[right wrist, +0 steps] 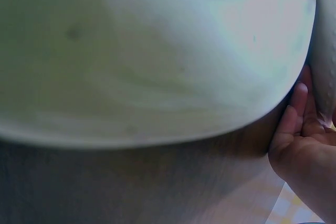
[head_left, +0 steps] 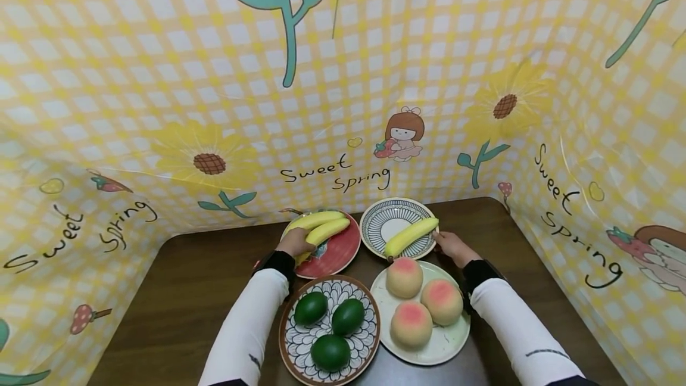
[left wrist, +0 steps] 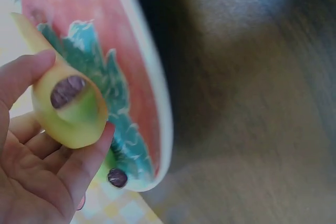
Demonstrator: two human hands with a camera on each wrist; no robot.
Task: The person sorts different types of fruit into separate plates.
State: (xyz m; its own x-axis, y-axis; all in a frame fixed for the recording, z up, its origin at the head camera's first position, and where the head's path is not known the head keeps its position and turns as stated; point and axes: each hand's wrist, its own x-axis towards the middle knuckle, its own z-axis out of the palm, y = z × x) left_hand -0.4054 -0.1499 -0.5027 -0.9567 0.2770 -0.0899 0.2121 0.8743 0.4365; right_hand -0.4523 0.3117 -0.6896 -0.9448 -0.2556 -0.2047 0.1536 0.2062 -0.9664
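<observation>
My left hand (head_left: 295, 244) grips a yellow banana (head_left: 329, 230) at the left side of a red plate (head_left: 343, 253). Another banana (head_left: 316, 219) lies just behind it. In the left wrist view, thumb and fingers wrap the held banana (left wrist: 71, 108), its dark end facing the camera, while the other banana's dark tip (left wrist: 116, 178) shows below. My right hand (head_left: 452, 247) holds the right rim of a black-and-white striped plate (head_left: 383, 225), on which one banana (head_left: 409, 237) lies slantwise. The right wrist view shows the right hand (right wrist: 304, 135) only partly.
Nearer me stands a brown-rimmed patterned plate (head_left: 284, 344) with three dark green fruits (head_left: 330, 352). To its right, a pale plate (head_left: 452, 347) bears three peaches (head_left: 411, 323). Yellow checked cloth (head_left: 332, 118) walls the brown table (head_left: 177, 290) at the back and sides.
</observation>
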